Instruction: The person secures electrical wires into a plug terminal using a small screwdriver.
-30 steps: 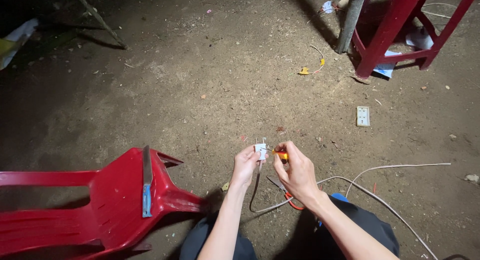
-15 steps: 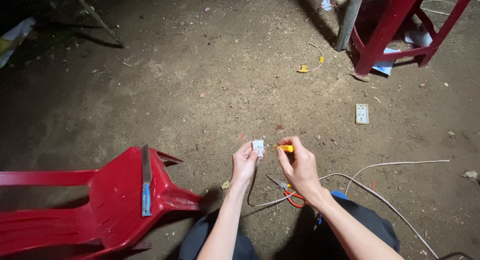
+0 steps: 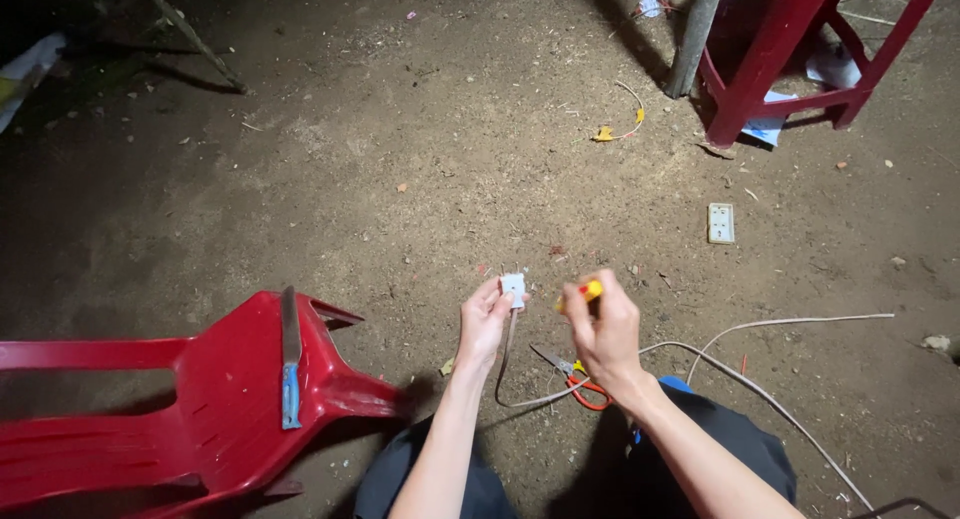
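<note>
My left hand (image 3: 484,324) pinches a small white electrical plug (image 3: 513,287) above the dirt floor. A white cable (image 3: 505,364) hangs down from the plug and loops along the ground. My right hand (image 3: 604,331) grips a screwdriver with a yellow and orange handle (image 3: 589,292), its end held just to the right of the plug. Whether the tip touches the plug is hidden. Under my right wrist lie orange-handled pliers (image 3: 570,374) on the ground.
A red plastic chair (image 3: 190,399) lies tipped at the lower left with a blue-handled knife (image 3: 290,364) resting on it. A white socket plate (image 3: 721,222) lies on the dirt to the right. A red stool (image 3: 770,59) and a pole (image 3: 695,29) stand top right.
My right hand with the screwdriver has drawn slightly away to the right of the plug. My left hand keeps the plug in much the same place.
</note>
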